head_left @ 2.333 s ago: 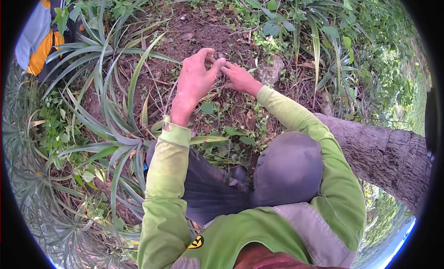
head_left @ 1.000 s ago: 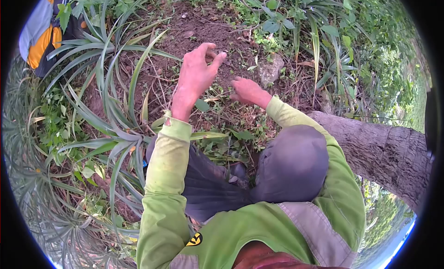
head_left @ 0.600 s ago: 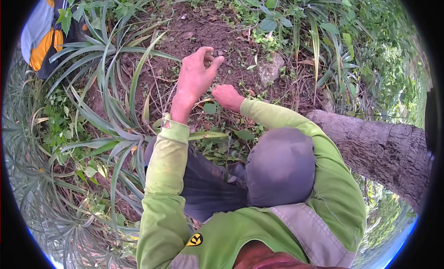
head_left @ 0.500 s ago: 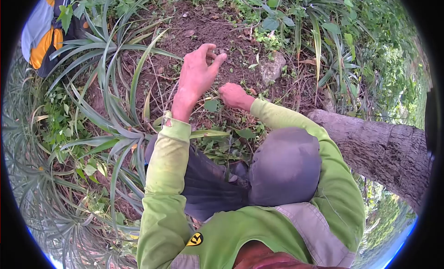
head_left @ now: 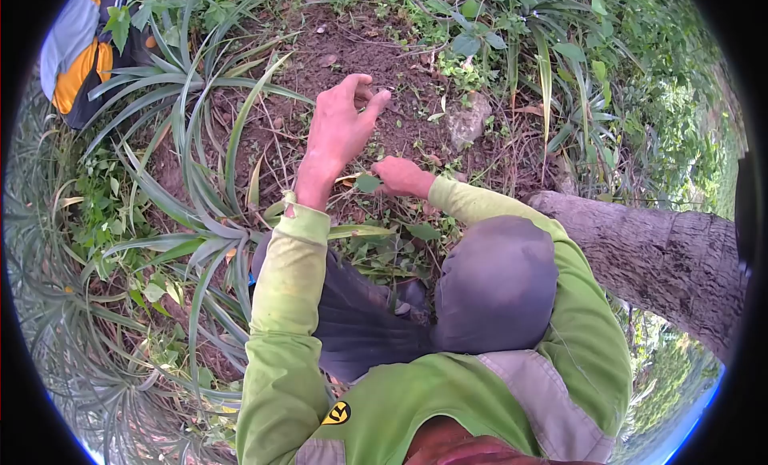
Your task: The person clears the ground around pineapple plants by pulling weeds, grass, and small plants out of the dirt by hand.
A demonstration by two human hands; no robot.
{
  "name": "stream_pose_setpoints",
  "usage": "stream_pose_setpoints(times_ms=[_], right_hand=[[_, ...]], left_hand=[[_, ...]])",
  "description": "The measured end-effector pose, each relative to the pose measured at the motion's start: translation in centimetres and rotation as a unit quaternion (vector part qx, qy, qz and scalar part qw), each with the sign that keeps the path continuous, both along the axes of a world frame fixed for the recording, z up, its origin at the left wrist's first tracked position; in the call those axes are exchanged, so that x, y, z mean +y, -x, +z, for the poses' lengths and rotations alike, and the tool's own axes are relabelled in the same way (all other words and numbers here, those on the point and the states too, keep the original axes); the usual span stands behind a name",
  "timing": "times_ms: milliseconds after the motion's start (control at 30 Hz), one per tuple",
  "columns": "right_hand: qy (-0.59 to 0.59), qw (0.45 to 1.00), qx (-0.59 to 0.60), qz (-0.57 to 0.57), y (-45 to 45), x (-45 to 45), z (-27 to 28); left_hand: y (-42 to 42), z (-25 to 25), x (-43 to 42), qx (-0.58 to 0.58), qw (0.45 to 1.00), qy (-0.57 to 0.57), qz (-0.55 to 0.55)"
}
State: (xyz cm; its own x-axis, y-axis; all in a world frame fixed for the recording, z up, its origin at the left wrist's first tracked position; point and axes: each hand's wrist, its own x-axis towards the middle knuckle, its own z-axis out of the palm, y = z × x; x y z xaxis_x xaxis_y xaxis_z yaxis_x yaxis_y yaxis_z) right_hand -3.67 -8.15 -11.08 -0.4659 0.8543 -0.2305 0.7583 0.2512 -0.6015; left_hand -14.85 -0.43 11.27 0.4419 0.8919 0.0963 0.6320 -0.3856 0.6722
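My left hand (head_left: 342, 121) hovers above bare brown soil (head_left: 356, 45). Its fingers are bent, with a gap between thumb and forefinger, and nothing shows between them. Lower and to the right, my right hand (head_left: 402, 177) is closed close to the ground around a weed. A round green weed leaf (head_left: 367, 182) shows at its fingertips, and thin pale stems run leftward from there. The inside of that fist is hidden. Left of my left hand grows a spiky, long-leaved plant (head_left: 192, 85).
A second spiky plant (head_left: 228, 233) spreads beside my left forearm. A pale stone (head_left: 470, 119) is set in the soil right of my hands. A thick tree trunk (head_left: 640, 245) lies along the right. A grey and orange bag (head_left: 76, 73) is at upper left.
My right hand has moved slightly down and left, closer to the round leaf. My left hand keeps nearly the same place and pose.
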Motion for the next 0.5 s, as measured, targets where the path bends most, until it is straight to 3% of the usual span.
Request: stream_pose_setpoints(times_ms=[100,233,300,367,433,500], right_hand=[[0.016,0.999,-0.037,0.014,0.8,-2.1,-3.7],[0.071,0.993,0.025,0.091,-2.2,-3.5,1.2],[0.321,0.942,0.019,0.091,-4.6,-2.0,4.5],[0.253,0.965,0.045,-0.055,-7.3,0.0,6.4],[-0.017,0.981,0.048,-0.187,-8.8,2.4,2.7],[-0.025,0.978,-0.018,-0.206,-9.3,2.4,1.8]], left_hand=[[0.4,0.5,-0.2,0.006,1.0,0.016,0.018],[1.4,0.1,0.0,0.013,1.0,0.006,0.024],[1.1,0.0,0.2,-0.011,0.999,0.024,0.029],[0.5,0.0,0.0,-0.012,0.999,0.025,0.017],[0.0,0.2,0.0,-0.014,1.0,0.021,0.004],[-0.3,-0.1,0.0,-0.004,1.0,-0.002,-0.009]])
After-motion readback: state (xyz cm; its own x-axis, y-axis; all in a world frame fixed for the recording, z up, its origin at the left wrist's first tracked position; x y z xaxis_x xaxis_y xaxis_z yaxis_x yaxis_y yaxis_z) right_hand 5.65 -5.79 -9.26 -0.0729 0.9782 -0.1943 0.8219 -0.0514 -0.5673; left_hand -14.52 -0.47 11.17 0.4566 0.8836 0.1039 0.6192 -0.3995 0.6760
